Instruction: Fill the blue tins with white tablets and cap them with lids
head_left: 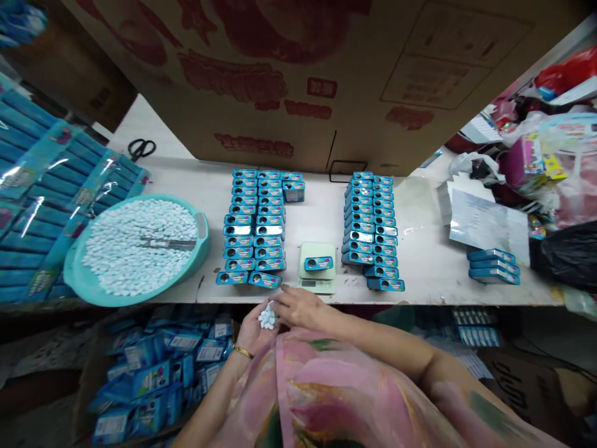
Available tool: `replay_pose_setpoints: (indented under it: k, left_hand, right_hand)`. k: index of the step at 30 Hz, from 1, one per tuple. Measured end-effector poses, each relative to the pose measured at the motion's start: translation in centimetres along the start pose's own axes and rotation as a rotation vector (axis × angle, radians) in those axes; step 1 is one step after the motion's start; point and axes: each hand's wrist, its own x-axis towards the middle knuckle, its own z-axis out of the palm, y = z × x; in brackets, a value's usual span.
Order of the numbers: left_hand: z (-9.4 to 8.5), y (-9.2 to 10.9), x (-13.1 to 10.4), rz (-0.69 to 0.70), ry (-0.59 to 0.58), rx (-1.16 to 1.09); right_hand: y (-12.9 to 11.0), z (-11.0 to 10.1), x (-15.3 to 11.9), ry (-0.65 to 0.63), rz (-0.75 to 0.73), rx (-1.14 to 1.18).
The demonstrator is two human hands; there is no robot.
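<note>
Basin (199, 260) holds pale tablets (125, 249) — more lie in left hand (254, 333).

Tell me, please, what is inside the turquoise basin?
Many pale pellets fill the basin; a metal tool lies on them. They cover the bottom, which cannot be seen.

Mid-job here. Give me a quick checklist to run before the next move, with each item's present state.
1. Left hand supporting the pellets: ok, cupped with a small heap in the palm.
2. Right hand close to the heap: ok, its fingers reach over to it.
3. Tin on the scale: ok, lying on the plate.
4. Scale reading legible: cannot tell, too small in this view.
5. Basin stocked: ok, well filled, with a metal tool resting on top.
6. Nearest left-block tin squared up: not ok, slightly askew.
</note>
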Motion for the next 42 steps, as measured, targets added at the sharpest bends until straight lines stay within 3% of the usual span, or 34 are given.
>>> replay_pose_setpoints:
  k: [4, 6, 11, 14, 20, 27, 33, 39, 42]
  left_hand:
    - [0.1, -0.7, 0.1, -0.098, -0.124, -0.007]
    - [0.0, -1.2, -0.3, -0.062, -0.115, -0.043]
    - [-0.4, -1.0, -0.7, 0.025, -0.104, -0.135]
    - [-1.0, -0.7, -1.0, 0.036, -0.126, -0.168]
    - [-2.5, -1.1, -1.3, 0.058, -0.235, -0.214]
    - [-2.9, -1.6, 0.5, 0.09, -0.339, -0.204]
    - [-2.9, -2.1, 1.4, 0.112, -0.324, -0.195]
    - [-1.5, -1.9, -0.4, 0.103, -0.232, -0.232]
    - [-0.5, -1.9, -1.7, 0.174, -0.148, -0.222]
  right_hand:
    - [-1.6, 2.4, 1.3, -0.03, -0.019, 0.063]
    - [-1.2, 3.1, 1.1, -0.03, -0.138, 0.111]
    - [1.1, 4.5, 1.5, 0.202, -0.259, 0.177]
    - [1.5, 4.4, 2.2, 0.232, -0.348, 0.236]
    - [0.7, 2.9, 3.0, 0.107, -0.404, 0.278]
    - [1.8, 2.8, 3.3, 0.115, -0.427, 0.247]
    - [2.6, 2.9, 3.4, 0.104, -0.51, 0.158]
    - [2.4, 3.1, 2.3, 0.142, -0.409, 0.263]
    - [1.9, 2.6, 1.7, 0.148, -0.353, 0.29]
